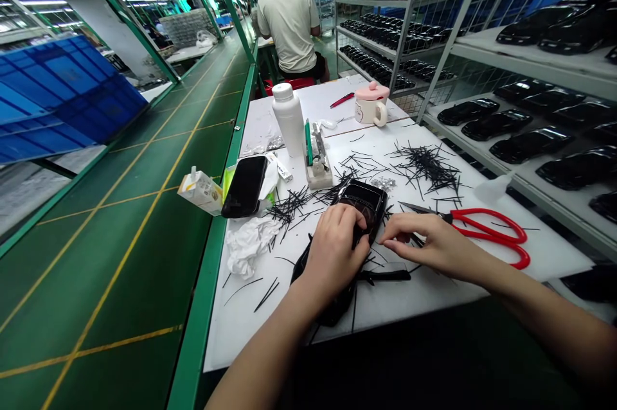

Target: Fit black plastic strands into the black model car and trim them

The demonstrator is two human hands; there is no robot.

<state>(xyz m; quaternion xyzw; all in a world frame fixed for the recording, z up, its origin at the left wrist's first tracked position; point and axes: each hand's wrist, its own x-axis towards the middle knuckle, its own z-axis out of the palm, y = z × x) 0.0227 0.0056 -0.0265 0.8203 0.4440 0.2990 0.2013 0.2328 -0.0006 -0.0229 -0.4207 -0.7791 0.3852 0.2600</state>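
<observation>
A glossy black model car body lies on the white table, tilted away from me. My left hand is wrapped over its middle, fingers curled on it. Just to the right, my right hand has thumb and forefinger pinched together close to the car's side; whatever is between the fingertips is too small to make out. Thin black strips lie in piles beyond and around the car. Red-handled scissors rest beside my right wrist. A black tool lies below my right hand.
A white bottle, a holder with green tools, a pink-lidded mug, a phone, a carton and crumpled tissue stand or lie about. Green conveyor at left, racks of black car bodies at right, a seated person ahead.
</observation>
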